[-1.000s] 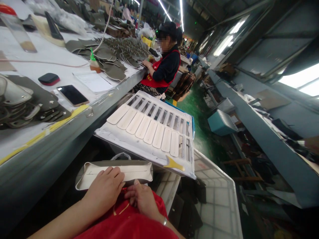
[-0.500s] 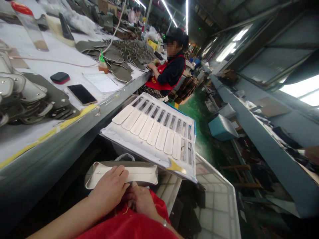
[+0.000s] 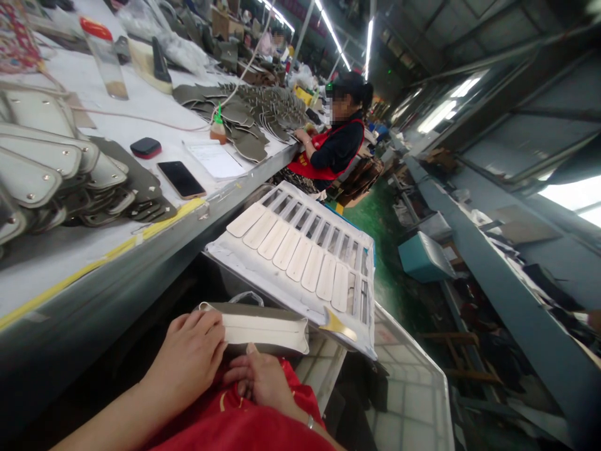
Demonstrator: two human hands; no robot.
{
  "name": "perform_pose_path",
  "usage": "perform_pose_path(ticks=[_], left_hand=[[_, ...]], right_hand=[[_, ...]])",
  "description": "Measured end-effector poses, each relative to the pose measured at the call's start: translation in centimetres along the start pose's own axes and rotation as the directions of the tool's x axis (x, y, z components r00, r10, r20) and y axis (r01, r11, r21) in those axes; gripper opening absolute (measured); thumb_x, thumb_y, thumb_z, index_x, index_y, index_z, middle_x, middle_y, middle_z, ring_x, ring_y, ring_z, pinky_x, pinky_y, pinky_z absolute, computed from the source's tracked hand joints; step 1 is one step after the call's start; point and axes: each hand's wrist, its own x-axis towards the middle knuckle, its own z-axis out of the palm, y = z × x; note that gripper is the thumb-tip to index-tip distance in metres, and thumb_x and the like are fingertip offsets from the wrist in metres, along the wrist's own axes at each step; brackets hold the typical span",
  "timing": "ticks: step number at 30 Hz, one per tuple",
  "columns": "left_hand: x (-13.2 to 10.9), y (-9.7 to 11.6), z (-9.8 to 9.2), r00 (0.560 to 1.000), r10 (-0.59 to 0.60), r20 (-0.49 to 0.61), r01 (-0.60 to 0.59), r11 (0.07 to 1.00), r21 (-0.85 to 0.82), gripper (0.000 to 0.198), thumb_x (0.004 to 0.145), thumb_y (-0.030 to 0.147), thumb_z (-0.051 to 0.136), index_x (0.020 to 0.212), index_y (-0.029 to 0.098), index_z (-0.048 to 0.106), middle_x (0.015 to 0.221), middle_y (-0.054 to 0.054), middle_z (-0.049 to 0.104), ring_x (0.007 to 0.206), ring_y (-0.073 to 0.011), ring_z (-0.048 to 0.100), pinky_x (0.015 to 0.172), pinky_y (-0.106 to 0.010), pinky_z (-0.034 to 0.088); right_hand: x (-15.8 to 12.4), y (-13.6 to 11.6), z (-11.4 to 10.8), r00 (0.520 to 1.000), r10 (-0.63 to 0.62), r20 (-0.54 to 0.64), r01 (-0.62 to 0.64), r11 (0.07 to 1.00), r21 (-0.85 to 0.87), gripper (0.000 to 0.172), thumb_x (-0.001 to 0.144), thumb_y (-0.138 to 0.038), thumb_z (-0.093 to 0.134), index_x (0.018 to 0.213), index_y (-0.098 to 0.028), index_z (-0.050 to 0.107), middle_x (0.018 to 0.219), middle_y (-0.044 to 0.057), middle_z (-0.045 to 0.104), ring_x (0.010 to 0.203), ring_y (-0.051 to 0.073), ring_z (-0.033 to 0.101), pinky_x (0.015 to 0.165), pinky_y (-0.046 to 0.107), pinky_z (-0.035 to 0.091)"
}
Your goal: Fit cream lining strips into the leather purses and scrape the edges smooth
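Observation:
On my lap lies a grey bag (image 3: 267,329), its long cream panel facing up, with a line along the middle and flared corners. My left hand (image 3: 195,344) is closed over the panel's left end, fingers bent around it and hiding that corner. At the near edge, my right hand (image 3: 265,376) has its thumb against the grey side and its fingers curled below. Beyond the bag, a pale slatted tray (image 3: 286,288) carries a row of cream strips (image 3: 293,254). A yellow tool (image 3: 338,324) with a forked end lies at the tray's near edge.
A worktable (image 3: 164,241) runs along my left, with a phone (image 3: 181,180), a small glue bottle (image 3: 218,128), a paper pad (image 3: 213,160) and stacked grey pieces (image 3: 42,163). A co-worker (image 3: 335,141) in a red apron is ahead. A translucent crate (image 3: 413,376) stands at right.
My left hand has slid left along the cream panel, from its middle to its left end, uncovering the middle. My right thumb stays at the near edge. The view has shifted slightly left.

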Motion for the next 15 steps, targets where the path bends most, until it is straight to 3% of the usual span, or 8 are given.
perform_pose_path(ticks=[7,15], left_hand=[[-1.2,-2.0,0.5,0.997,-0.01,-0.082,0.007,0.999,-0.042,0.022,0.085,0.023,0.043,0.091,0.019,0.063,0.113,-0.009,0.058,0.105,-0.0267,0.049,0.086,-0.044,0.038],[-2.4,-3.4,1.0,0.988,-0.005,-0.152,-0.016,0.991,-0.135,0.021,0.085,0.021,0.042,0.08,0.015,0.061,0.125,-0.014,0.048,0.118,-0.0276,0.039,0.097,-0.045,0.037]], right_hand=[[0.5,0.1,1.4,1.0,0.021,0.016,-0.02,0.998,-0.054,0.071,0.079,-0.072,0.034,0.079,-0.008,0.064,0.069,0.013,0.069,0.037,0.008,0.042,0.038,0.021,0.024],[1.0,-0.4,3.6,0.998,0.02,0.053,-0.015,0.995,-0.096,0.066,0.083,-0.067,0.034,0.071,-0.009,0.062,0.062,0.012,0.066,0.036,0.009,0.045,0.038,0.022,0.032]])
